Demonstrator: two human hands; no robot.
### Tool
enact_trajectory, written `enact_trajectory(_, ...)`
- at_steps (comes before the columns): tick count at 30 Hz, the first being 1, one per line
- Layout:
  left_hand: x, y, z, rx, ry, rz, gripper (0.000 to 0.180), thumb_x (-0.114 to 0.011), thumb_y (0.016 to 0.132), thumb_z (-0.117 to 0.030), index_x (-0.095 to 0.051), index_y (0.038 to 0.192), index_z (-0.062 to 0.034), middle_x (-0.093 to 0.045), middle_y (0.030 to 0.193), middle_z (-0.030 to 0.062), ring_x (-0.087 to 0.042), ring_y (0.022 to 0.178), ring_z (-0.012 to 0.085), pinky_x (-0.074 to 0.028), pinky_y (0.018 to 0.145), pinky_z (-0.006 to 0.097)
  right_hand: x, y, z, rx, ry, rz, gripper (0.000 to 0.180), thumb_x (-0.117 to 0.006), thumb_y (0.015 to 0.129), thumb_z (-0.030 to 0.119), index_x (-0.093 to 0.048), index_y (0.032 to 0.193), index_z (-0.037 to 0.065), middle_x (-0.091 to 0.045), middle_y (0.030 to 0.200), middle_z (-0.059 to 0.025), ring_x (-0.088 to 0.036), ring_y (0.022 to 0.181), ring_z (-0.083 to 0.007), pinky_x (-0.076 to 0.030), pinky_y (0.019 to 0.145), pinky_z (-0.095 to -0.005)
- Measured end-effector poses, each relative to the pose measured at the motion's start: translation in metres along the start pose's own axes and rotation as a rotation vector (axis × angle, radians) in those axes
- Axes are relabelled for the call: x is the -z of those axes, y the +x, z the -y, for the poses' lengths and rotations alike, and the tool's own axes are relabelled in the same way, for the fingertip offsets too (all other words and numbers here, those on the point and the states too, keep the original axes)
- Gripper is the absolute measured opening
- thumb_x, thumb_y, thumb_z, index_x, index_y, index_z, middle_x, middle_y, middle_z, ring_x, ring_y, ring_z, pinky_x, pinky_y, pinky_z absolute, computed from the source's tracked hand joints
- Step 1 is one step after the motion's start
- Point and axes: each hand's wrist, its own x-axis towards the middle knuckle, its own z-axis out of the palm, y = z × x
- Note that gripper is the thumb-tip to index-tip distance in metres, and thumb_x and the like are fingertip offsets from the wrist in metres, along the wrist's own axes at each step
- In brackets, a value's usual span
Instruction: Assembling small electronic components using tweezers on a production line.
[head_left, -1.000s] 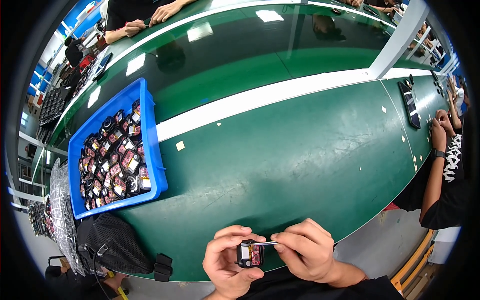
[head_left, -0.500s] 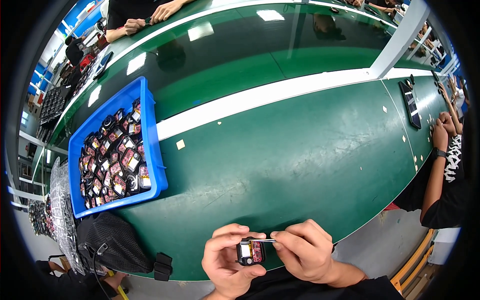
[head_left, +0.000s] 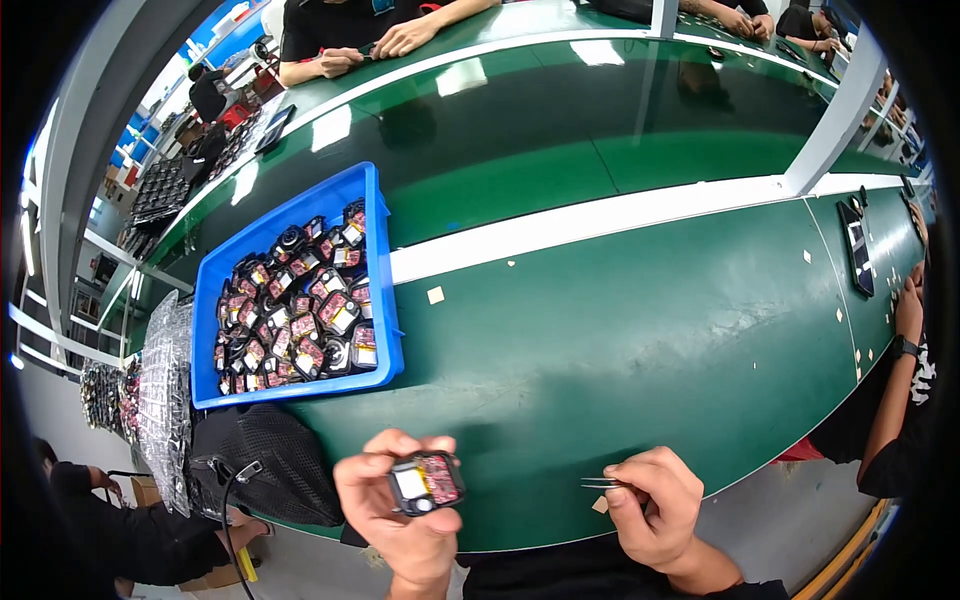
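Observation:
In my left hand (head_left: pixel 405 510), a small black device housing (head_left: pixel 427 482) is gripped by its edges with its inside showing. A red circuit board, a white block and a strip of yellow tape are visible in it. My right hand (head_left: pixel 655 510) pinches a pair of metal tweezers (head_left: pixel 598 482), whose tips point left, apart from the housing. A small beige square piece (head_left: pixel 600 504) shows just under the tweezers, near the table's front edge; I cannot tell whether it lies on the table.
A blue bin (head_left: pixel 385 375) full of similar open housings stands at the left on the green table (head_left: pixel 620 370). In front of it sits a black mesh bag (head_left: pixel 265 465), beside stacked clear plastic trays (head_left: pixel 167 400). A grey post (head_left: pixel 835 125) rises at the right. Co-workers sit across and at the right.
My hands have moved apart: the left has gone left with the housing, and the tweezers have come away from it. The whole scene has shifted rightward in the view.

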Motion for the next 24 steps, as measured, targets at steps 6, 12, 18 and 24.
enact_trajectory(6,0.033,0.066,-0.031,-0.242,0.339,-0.019,0.066,-0.088,0.075,-0.019,-0.048,0.125,-0.004,-0.055,0.119,0.0119,-0.062,0.11,0.0244,-0.055,0.085,0.029,0.002,0.001,0.006,0.035,0.011,0.021,0.011,-0.068,0.087,0.003,-0.067,0.097,-0.003,-0.063,0.082,-0.0105,-0.057,0.053,-0.0098,-0.04,0.047,-0.021)
enact_trajectory(12,0.053,0.095,-0.019,-0.324,0.714,-0.108,0.043,-0.079,0.081,0.001,-0.053,0.114,-0.0011,-0.056,0.119,0.0097,-0.059,0.107,0.02,-0.044,0.099,0.032,0.002,0.001,0.006,-0.007,0.035,0.03,0.01,-0.067,0.089,0.003,-0.066,0.097,-0.003,-0.063,0.084,-0.0112,-0.064,0.057,-0.0118,-0.042,0.047,-0.0206)
enact_trajectory(18,0.065,0.101,-0.017,-0.324,1.183,-0.102,0.03,-0.076,0.08,0.003,-0.055,0.102,-0.0001,-0.061,0.111,0.0171,-0.058,0.107,0.0258,-0.043,0.102,0.038,0.005,0.003,0.006,0.024,0.028,0.04,0.012,-0.068,0.09,0.005,-0.067,0.098,-0.003,-0.065,0.085,-0.0118,-0.064,0.057,-0.012,-0.044,0.047,-0.021)
enact_trajectory(24,0.044,0.1,-0.017,-0.34,1.063,-0.205,0.027,-0.075,0.081,0.001,-0.062,0.105,0.0026,-0.066,0.104,0.017,-0.062,0.106,0.0312,-0.044,0.1,0.039,0.002,0.001,0.002,0.015,0.042,0.035,0.012,-0.069,0.089,0.005,-0.067,0.097,-0.004,-0.065,0.086,-0.0126,-0.064,0.057,-0.013,-0.046,0.048,-0.0218)
